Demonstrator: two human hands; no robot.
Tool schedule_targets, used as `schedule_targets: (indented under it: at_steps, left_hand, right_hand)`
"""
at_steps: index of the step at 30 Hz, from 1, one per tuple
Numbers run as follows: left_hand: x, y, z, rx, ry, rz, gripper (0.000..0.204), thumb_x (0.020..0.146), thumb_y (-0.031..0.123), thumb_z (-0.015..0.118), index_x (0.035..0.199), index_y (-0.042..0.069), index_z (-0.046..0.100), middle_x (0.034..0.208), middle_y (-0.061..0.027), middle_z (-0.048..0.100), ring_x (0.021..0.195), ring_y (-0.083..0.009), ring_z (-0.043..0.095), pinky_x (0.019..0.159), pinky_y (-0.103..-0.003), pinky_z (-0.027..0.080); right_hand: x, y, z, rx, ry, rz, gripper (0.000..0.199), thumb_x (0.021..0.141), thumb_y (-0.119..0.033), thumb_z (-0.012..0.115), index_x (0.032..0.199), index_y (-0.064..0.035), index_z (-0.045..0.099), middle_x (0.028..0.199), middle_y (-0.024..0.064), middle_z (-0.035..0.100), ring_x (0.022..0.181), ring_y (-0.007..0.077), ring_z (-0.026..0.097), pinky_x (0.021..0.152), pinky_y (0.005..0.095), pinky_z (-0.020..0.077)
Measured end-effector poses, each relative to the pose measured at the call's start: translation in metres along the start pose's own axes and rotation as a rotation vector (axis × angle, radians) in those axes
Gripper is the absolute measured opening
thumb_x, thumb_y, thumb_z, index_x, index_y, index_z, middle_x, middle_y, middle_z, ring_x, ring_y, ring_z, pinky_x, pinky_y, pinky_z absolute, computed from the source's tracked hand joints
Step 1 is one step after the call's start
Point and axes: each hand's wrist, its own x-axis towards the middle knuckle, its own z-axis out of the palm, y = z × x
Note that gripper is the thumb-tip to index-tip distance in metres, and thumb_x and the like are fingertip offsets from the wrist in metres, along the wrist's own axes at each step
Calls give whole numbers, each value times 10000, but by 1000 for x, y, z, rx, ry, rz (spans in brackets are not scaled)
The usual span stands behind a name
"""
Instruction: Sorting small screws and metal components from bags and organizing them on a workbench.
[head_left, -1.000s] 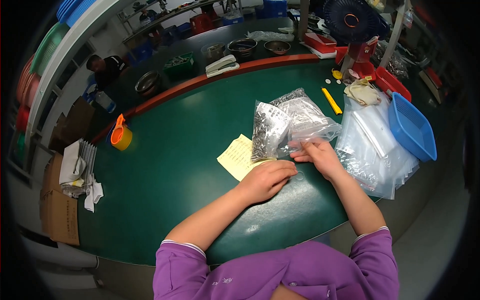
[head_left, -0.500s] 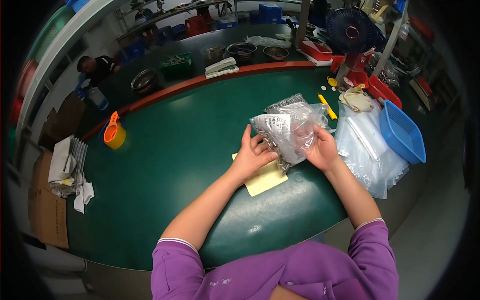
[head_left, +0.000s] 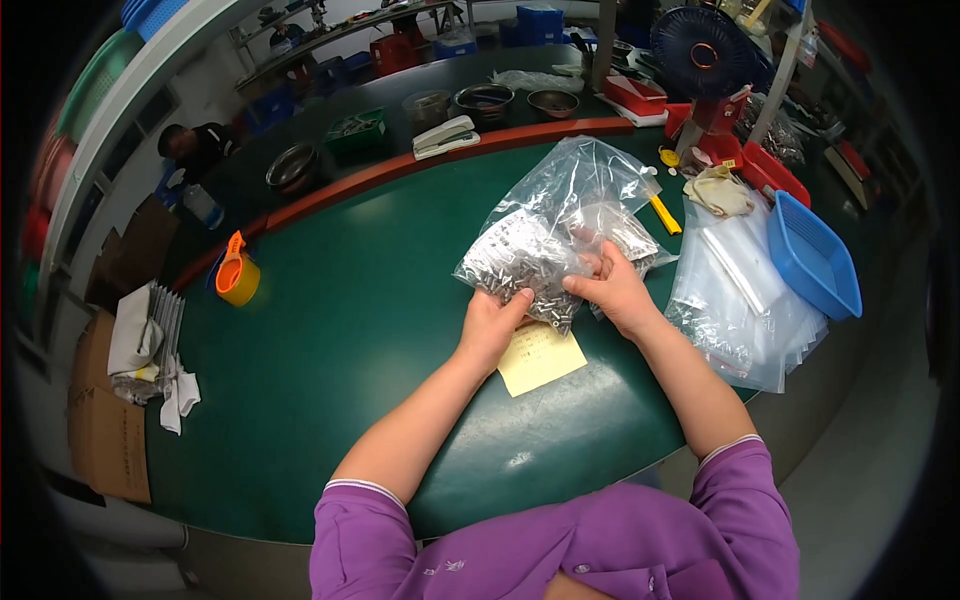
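A clear plastic bag of small silvery metal pins [head_left: 520,275], with a printed white slip inside, is spread out above the green table. My left hand [head_left: 492,326] grips its lower left edge, thumb on the front and fingers hidden underneath. At the bag's right side, my right hand [head_left: 622,296] pinches the plastic between thumb and fingers. Behind that hand lies another clear bag [head_left: 618,228] with a pale slip and metal pieces, partly covered by the first. A yellow handwritten note [head_left: 545,362] rests on the table just below the bags.
Flat empty plastic bags [head_left: 735,300] and a blue basket [head_left: 815,255] occupy the right side. A yellow cutter [head_left: 664,214] lies beyond the bags. Orange and yellow scoops [head_left: 236,275] stand at left, near a cardboard box [head_left: 108,440]. A stapler-like white device [head_left: 446,138] sits by the red rim [head_left: 370,180].
The front bag has turned from tilted and bunched to broad and flatter, its clear top spreading away from me. My left hand moved under its lower edge; my right hand shifted slightly left.
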Motion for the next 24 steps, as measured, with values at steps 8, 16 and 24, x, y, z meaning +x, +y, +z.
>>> schedule_targets:
  at_steps: [8,16,24]
  left_hand:
    - [-7,15,7,-92,-83,-159,350,810,22,527,1143,3,422,1047,-105,536,932,-175,546,804,-286,463]
    - [-8,11,2,-75,-27,-120,389,793,58,591,1143,2,430,1053,-105,528,912,-175,546,786,-283,468]
    - [-5,4,-6,-43,-26,-74,320,798,24,564,1102,15,464,1005,-83,541,886,-155,544,750,-265,469]
  right_hand:
    - [-1,3,2,102,67,-38,478,795,-55,562,1230,-31,365,1001,69,567,888,104,537,738,224,439]
    - [-2,0,0,140,51,18,447,824,-114,552,1226,-44,370,1007,46,566,895,98,535,734,226,437]
    - [0,5,-2,203,35,-31,514,762,10,533,1240,-36,350,987,53,572,906,121,547,773,261,452]
